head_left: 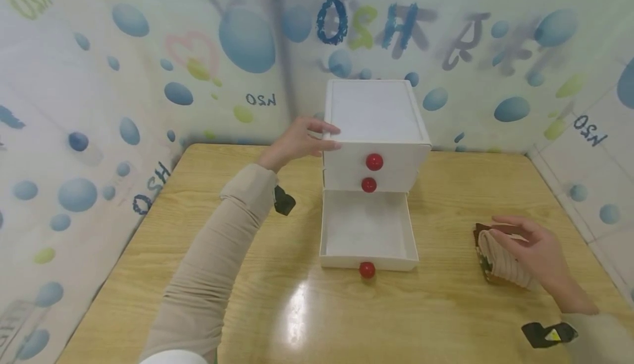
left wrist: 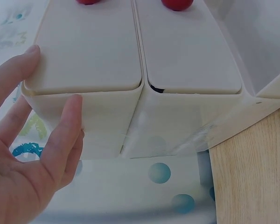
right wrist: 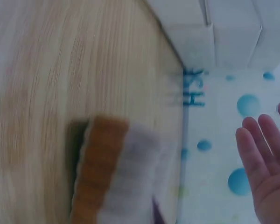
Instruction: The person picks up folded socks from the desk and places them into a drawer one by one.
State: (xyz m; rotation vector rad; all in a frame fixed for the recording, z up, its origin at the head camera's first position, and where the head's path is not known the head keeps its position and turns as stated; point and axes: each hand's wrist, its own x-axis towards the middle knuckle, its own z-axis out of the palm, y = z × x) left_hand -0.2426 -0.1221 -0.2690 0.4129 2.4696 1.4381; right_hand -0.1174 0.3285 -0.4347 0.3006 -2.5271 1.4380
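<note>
A white three-drawer cabinet with red knobs stands at the back of the wooden table. Its bottom drawer is pulled out and shows a bare white floor, with its knob toward me. My left hand rests on the cabinet's top left corner. In the left wrist view the thumb lies flat on the cabinet's side wall. My right hand hovers with straight fingers over a folded beige ribbed cloth at the right. The right wrist view shows that hand spread apart from the blurred cloth.
Walls papered with blue bubbles close in the table at the back and on both sides. A dark patterned piece lies under the beige cloth. Black wrist mounts show at both sleeves. Bare wood lies in front of the open drawer.
</note>
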